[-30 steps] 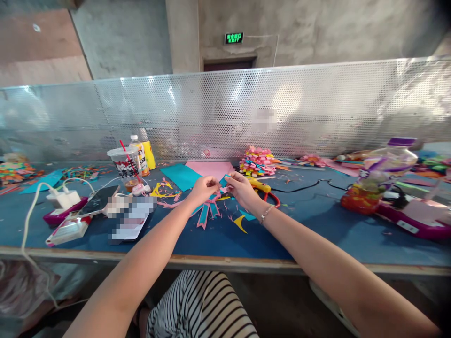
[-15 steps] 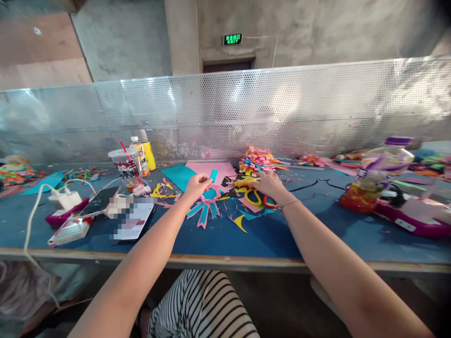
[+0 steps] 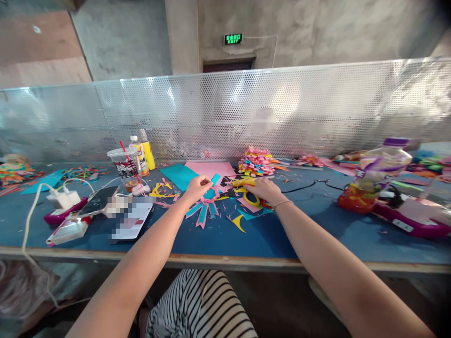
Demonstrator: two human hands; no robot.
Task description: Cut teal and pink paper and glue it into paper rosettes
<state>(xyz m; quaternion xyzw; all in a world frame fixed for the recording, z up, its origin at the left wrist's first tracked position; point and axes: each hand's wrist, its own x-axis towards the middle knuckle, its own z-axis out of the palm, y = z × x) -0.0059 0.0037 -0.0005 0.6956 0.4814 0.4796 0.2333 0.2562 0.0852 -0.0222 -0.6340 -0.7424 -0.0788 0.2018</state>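
Between the fingertips of my left hand (image 3: pixel 199 188) is a small blue paper strip (image 3: pixel 214 179), held up over the pink and blue paper cutout (image 3: pixel 202 213). My right hand (image 3: pixel 264 189) has its fingers closed at a yellow tool (image 3: pixel 244 181), whose kind is hard to make out. Scissors with yellow handles (image 3: pixel 252 199) lie just below that hand, beside a red loop partly covered by it. A yellow paper scrap (image 3: pixel 239 222) rests nearer the front edge. Behind my hands lie a blue sheet (image 3: pixel 176 176) and a pink sheet (image 3: pixel 211 169).
A cup with a red straw (image 3: pixel 125 166), a phone (image 3: pixel 134 220) and a white charger (image 3: pixel 65 199) stand or lie at the left. Beyond my right hand is a pile of folded paper (image 3: pixel 256 162). A bottle (image 3: pixel 373 180) stands right. A perforated metal screen (image 3: pixel 225 117) runs behind.
My right hand has moved slightly left and down, and its fingers are now closed at the yellow tool. The blue strip in my left hand has tilted and shifted a little.
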